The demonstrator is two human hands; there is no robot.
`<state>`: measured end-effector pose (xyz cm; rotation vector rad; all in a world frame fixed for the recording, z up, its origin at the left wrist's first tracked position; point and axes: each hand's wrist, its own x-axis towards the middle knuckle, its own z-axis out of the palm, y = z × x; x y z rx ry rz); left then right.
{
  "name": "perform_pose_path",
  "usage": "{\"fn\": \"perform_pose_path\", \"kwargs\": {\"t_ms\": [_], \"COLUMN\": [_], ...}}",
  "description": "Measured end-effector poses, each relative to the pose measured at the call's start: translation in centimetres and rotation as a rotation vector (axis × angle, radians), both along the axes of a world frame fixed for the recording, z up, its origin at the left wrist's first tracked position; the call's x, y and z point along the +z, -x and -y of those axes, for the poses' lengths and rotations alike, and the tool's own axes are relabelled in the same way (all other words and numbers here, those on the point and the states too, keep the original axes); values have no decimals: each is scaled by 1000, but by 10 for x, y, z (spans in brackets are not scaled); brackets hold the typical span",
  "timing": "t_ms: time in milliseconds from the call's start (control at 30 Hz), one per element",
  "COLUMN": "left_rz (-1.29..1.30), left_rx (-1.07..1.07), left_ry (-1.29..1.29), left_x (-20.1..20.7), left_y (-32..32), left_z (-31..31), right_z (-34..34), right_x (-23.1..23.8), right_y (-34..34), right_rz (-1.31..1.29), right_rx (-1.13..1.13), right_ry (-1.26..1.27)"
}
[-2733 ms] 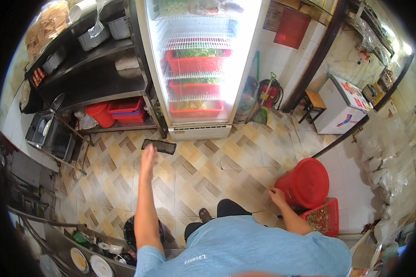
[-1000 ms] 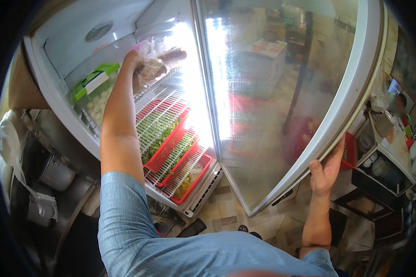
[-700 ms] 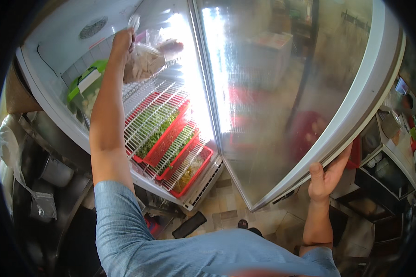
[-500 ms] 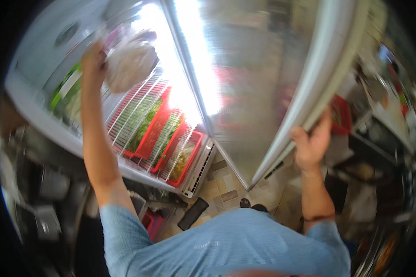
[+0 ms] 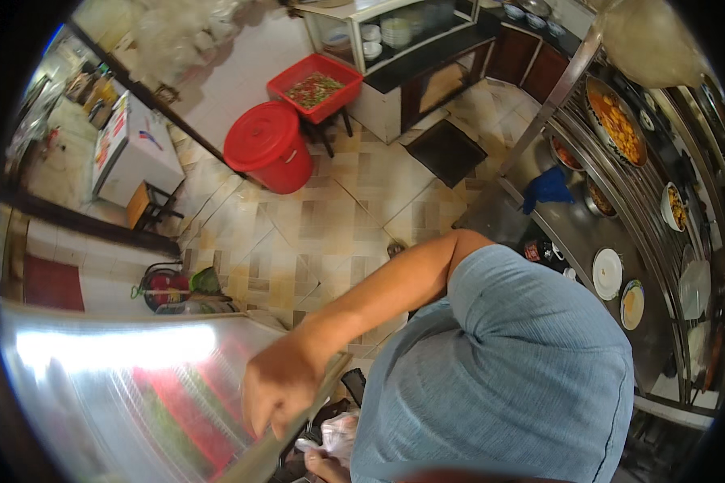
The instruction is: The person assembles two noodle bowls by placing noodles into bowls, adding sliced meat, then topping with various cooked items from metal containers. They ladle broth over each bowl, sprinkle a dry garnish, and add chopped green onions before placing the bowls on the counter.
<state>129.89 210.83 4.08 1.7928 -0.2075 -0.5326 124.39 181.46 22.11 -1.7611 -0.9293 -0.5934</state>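
Observation:
My right arm reaches across to the lower left, and my right hand [image 5: 282, 390] bends its fingers over the edge of the glass refrigerator door [image 5: 80, 394]. Behind the glass, red baskets [image 5: 181, 402] with green leaves show blurred beside a bright light strip. At the bottom edge, partly cut off and close to my shirt, my left hand [image 5: 326, 464] is closed on a whitish plastic bag [image 5: 340, 435]. What the bag contains cannot be made out.
A red lidded bin [image 5: 267, 146] stands by a red basket of cut vegetables [image 5: 314, 88] on a stool. A black mat [image 5: 446, 153] lies on the tiled floor. Along the right runs a steel counter [image 5: 576, 233] with plates and a rack bearing food bowls [image 5: 615, 121].
My view has swung right, away from the fridge interior. The bag has come out of the fridge in my left hand. The door has swung in front of the shelves, my right hand on its edge.

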Motion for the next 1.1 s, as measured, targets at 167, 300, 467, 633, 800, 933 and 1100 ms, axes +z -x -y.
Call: {"fn": "perform_pose_path", "kwargs": {"t_ms": [167,300,467,633,800,933,1100], "left_rz": [-56,-45,-15,166,181,175,291], "left_rx": [-107,-178,-341,-723,-1186,-1509,-1967], "left_ry": [-151,-207,-225,-274,65,117,324], "left_x": [-52,-64,-64,-71,-53,-49,-21], "left_y": [13,19,22,33,76,169,323], "left_z": [107,240,413,650,917,1093,1233], "right_z": [199,358,515,641,740,806,873], "right_x": [-83,-111,-121,-133,-162,-201,-216], "right_y": [36,87,149,212,296,354,439], "right_rz": [-484,-603,-712,-601,-613,-763,-762], "right_rx": [-553,-822,-1010,-1239,-1471,-1611,-1901], "right_ry": [-198,-358,-351,-334,-323,-267,-333]}}
